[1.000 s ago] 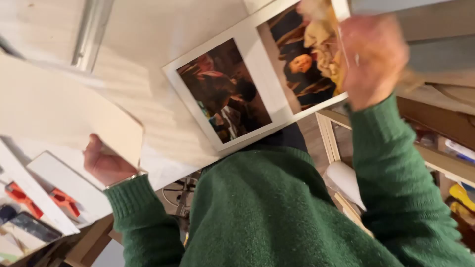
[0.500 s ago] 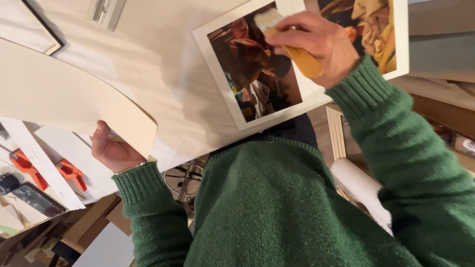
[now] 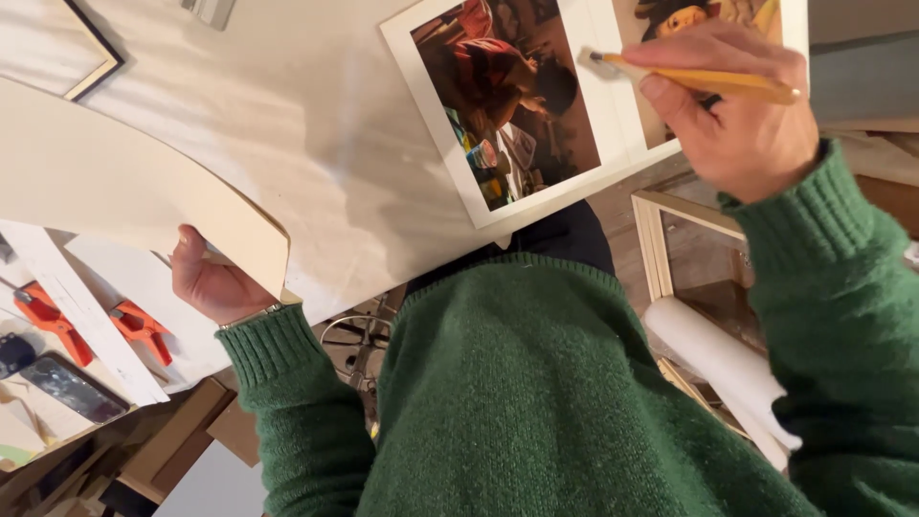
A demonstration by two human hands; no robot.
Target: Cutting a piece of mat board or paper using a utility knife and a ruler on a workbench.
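Note:
My right hand (image 3: 737,115) grips a yellow pencil (image 3: 704,81) whose tip rests on the white margin between two colour pictures on a large print sheet (image 3: 536,115). The sheet lies on a white paper-covered table (image 3: 306,144). My left hand (image 3: 215,282) holds the lower edge of a big cream mat board (image 3: 124,187), lifted and bent over the table's left side. Green sweater sleeves cover both arms.
Two orange clamps (image 3: 91,325) and a dark phone (image 3: 72,388) lie at the lower left beside white strips. A rolled white paper (image 3: 723,373) and a wooden frame (image 3: 661,244) stand right of my body. A thin frame corner (image 3: 91,62) shows at top left.
The view has shifted, so the print sheet sits further left. My right hand came down with the pencil onto the sheet's margin. My left hand keeps hold of the mat board.

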